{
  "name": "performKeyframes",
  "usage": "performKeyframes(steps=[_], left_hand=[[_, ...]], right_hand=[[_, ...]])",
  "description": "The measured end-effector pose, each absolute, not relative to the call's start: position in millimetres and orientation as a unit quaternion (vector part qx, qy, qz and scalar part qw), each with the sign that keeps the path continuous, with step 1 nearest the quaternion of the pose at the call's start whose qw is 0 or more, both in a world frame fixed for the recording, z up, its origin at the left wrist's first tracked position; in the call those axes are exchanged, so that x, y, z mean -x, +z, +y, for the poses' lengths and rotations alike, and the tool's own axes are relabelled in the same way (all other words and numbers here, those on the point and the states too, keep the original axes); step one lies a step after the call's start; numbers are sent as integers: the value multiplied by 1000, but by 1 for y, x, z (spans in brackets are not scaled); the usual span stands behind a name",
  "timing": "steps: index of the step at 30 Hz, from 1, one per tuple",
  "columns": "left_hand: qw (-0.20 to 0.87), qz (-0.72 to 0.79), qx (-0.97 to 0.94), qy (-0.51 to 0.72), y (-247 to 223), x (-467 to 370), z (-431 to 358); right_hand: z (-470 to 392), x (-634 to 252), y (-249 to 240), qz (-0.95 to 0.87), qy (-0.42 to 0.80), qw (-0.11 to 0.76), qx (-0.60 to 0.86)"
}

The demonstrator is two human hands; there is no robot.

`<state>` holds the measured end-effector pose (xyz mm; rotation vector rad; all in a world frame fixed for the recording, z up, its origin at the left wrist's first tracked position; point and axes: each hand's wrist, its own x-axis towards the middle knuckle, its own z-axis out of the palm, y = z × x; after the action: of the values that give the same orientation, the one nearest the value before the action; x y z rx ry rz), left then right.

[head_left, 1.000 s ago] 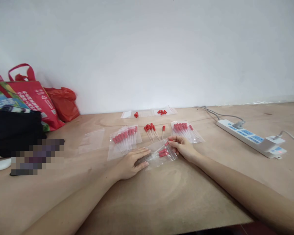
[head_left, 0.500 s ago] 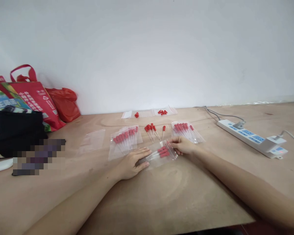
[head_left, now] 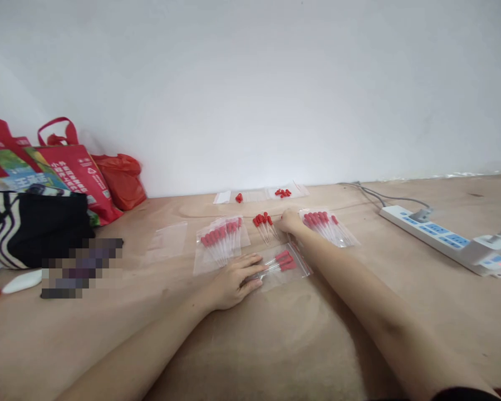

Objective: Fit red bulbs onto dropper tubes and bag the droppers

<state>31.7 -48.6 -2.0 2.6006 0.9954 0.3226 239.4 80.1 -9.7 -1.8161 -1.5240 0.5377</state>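
Observation:
My left hand (head_left: 240, 278) lies on the near end of a clear zip bag (head_left: 271, 281), its fingers stretched out and the thumb apart from them. Inside this bag are several droppers with red rubber bulbs (head_left: 284, 260), their clear stems pointing towards my left hand. Beyond the bag, my right hand (head_left: 290, 221) is closed at the single dropper, which it mostly hides. Just left of my right hand lie several loose droppers (head_left: 263, 221). Filled dropper bags lie on either side, a left group (head_left: 219, 236) and a right one (head_left: 323, 223).
Near the wall are loose red bulbs (head_left: 283, 193), clear tubes (head_left: 254, 196) and small bags. Flat clear bags (head_left: 167, 239) lie to the left. A power strip (head_left: 438, 234) with cables stands right. Red shopping bags (head_left: 79, 172) and a black bag (head_left: 45, 228) fill the left back.
My right hand has let go of the zip bag's open end and moved forward to the single dropper. My left hand has stayed on the bag. The view has shifted slightly.

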Motion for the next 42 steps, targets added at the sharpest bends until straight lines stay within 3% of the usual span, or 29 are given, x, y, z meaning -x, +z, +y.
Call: performKeyframes(steps=[6, 10, 13, 29, 38, 42], left_hand=[[165, 348, -917, 101, -3, -32, -46], [167, 347, -916, 110, -5, -31, -45], [165, 349, -916, 108, -5, -32, -45], [170, 354, -913, 114, -4, -35, -45], [169, 360, -907, 140, -3, -35, -47], [166, 366, -907, 128, -2, -35, -48]], right_hand=[[51, -272, -6, -591, 181, 429, 659], [18, -306, -15, -488, 217, 602, 594], [0, -320, -22, -440, 231, 658, 565], [-22, -273, -29, -403, 415, 638, 508], [-34, -278, -24, -522, 434, 514, 524], [-33, -278, -28, -557, 464, 504, 470]])
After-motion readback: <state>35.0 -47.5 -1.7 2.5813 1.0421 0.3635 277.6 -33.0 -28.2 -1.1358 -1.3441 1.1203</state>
